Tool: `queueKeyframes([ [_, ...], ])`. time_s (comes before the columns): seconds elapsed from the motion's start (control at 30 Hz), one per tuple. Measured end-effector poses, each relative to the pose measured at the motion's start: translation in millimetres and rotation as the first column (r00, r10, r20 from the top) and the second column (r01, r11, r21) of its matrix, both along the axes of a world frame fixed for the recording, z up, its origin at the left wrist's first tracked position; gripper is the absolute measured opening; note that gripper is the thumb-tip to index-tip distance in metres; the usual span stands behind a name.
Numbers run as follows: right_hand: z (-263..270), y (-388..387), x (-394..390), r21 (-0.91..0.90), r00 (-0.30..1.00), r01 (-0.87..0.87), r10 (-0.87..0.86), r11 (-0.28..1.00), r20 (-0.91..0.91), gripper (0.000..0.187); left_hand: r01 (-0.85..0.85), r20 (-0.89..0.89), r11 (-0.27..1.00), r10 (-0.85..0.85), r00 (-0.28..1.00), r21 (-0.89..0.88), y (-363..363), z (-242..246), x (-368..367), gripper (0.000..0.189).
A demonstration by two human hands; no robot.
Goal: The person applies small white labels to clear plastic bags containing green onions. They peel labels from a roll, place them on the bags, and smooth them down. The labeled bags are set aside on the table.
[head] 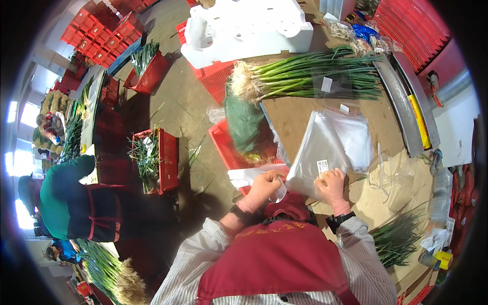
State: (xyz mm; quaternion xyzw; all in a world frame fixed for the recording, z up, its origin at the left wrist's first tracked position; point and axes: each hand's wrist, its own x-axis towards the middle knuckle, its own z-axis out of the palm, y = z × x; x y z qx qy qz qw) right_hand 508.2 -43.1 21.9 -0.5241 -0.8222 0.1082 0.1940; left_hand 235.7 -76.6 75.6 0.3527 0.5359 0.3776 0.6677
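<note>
My left hand pinches a strip of white printed labels near the front edge of the table. To its right, my right hand rests with curled fingers at the lower edge of a label on a clear plastic bag; whether it grips the label or presses it is not clear. More clear bags lie in a stack beneath and beside this one. Beyond them, a large bunch of green onions lies across the table, roots to the left, with a clear labelled wrapper over the leaves.
A white foam box stands at the back. Red crates and a green bag are left of the wooden table. A metal rail and loose green leaves are at right. A person in green sleeves stands at left.
</note>
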Motion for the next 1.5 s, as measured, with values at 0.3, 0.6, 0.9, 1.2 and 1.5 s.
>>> queueKeyframes([
  [0.3, 59.7, 61.2, 56.7, -0.015, 0.606, 0.614, -0.483, 0.789, -0.632, 0.013, 0.092, -0.216, 0.988, -0.118, 0.969, -0.123, 2.8, 13.2, -3.0, 0.016],
  [0.6, 87.1, 2.7, -52.9, -0.673, 0.936, -0.185, -0.081, 0.717, -0.344, 0.025, 0.552, -0.386, 0.810, -0.453, 0.803, 0.197, 3.8, 0.1, 12.6, 0.036],
  [0.9, 53.0, 6.2, -42.9, -0.754, 0.704, -0.313, -0.391, 0.578, -0.592, 0.018, 0.378, -0.206, 0.896, -0.335, 0.920, 0.232, -1.9, 1.6, 4.0, 0.027],
  [1.2, 35.6, 33.7, -13.3, -0.377, 0.950, 0.226, -0.289, 0.898, -0.118, 0.028, 0.409, -0.475, 0.911, -0.337, 0.813, 0.054, 0.7, 3.5, -2.9, 0.028],
  [1.5, -2.3, 8.3, 13.4, -0.065, 0.989, 0.018, -0.028, 0.998, -0.145, 0.021, -0.547, -0.034, 0.785, 0.580, 0.814, 0.290, 6.2, 26.6, -73.4, 0.013],
])
